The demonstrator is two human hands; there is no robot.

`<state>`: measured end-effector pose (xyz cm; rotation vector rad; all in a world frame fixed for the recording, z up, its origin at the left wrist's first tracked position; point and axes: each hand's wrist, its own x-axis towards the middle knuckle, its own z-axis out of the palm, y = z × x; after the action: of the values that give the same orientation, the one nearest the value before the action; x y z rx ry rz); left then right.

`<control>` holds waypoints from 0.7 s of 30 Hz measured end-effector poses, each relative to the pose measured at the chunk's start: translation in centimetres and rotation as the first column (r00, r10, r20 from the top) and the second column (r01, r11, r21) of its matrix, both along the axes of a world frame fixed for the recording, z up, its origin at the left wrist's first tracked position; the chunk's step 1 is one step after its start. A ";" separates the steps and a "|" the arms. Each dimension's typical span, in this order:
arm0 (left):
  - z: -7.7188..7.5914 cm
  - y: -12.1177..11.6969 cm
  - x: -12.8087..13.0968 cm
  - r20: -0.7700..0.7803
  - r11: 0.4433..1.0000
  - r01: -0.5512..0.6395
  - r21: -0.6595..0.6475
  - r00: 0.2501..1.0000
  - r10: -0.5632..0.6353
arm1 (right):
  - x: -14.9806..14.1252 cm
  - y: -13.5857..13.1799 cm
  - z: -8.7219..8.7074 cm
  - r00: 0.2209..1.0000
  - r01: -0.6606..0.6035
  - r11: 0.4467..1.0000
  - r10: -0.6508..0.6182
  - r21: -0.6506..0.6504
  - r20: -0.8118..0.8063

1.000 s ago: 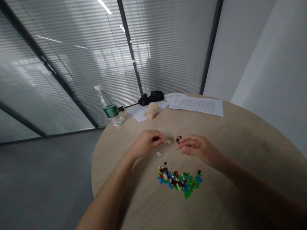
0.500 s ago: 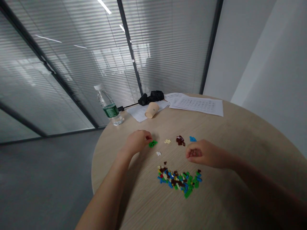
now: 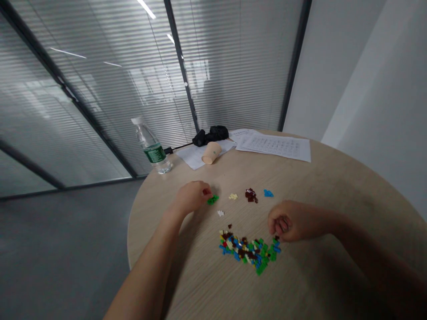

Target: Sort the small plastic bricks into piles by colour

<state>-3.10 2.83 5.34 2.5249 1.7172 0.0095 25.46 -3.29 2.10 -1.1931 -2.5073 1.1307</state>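
My left hand (image 3: 193, 196) is curled with its fingertips at a small heap of green toy bricks (image 3: 212, 200); what they pinch, if anything, is hidden. At the right end of a mixed pile of small toy bricks (image 3: 248, 252), my right hand (image 3: 293, 221) has its fingers bent inward, the tips close to a dark brown brick (image 3: 276, 238). Whether they grip it is unclear. Beyond the pile lie sorted heaps: cream bricks (image 3: 233, 196), brown bricks (image 3: 251, 195) and blue bricks (image 3: 268, 193). White bricks (image 3: 220, 213) lie nearer, with one brown brick (image 3: 230, 226) just above the pile.
Toward the far edge of the round wooden table (image 3: 187, 284) stands a water bottle (image 3: 155, 153) with a green label. A paper cup (image 3: 211, 153) lies on its side on paper. Behind it is a black bundle (image 3: 218, 133), and printed sheets (image 3: 276, 146) lie to the right.
My left hand went from the cream bricks left to the green heap and stayed there. My right hand left the brown heap, moving right and nearer to the mixed pile's right end.
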 end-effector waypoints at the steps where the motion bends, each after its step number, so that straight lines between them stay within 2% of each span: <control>1: 0.0 0.0 0.0 0.000 1.000 0.000 0.000 1.000 0.000 | 0.0 0.0 0.0 1.000 0.006 1.000 -0.006 0.000 0.006; 12: -0.1 0.1 -0.2 0.007 1.000 -0.010 0.016 1.000 0.010 | -0.1 0.2 0.0 0.999 0.001 0.996 -0.004 0.087 0.039; 16: 0.0 0.0 0.0 0.057 0.997 0.013 0.075 0.998 -0.017 | -0.1 0.3 0.1 1.000 0.007 0.993 -0.009 0.115 0.012; 19: 0.1 -0.4 0.5 0.127 0.987 0.105 0.120 0.985 -0.120 | -0.3 0.7 0.2 0.995 0.095 0.965 -0.091 0.243 -0.030; 21: 0.2 -0.8 1.1 0.186 0.972 0.202 0.117 0.957 -0.221 | -0.5 1.2 0.1 0.979 0.201 0.899 -0.190 0.390 -0.067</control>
<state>-2.02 2.07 5.57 2.6590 1.3990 0.3253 24.95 -2.08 2.21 -1.2610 -2.3703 0.5500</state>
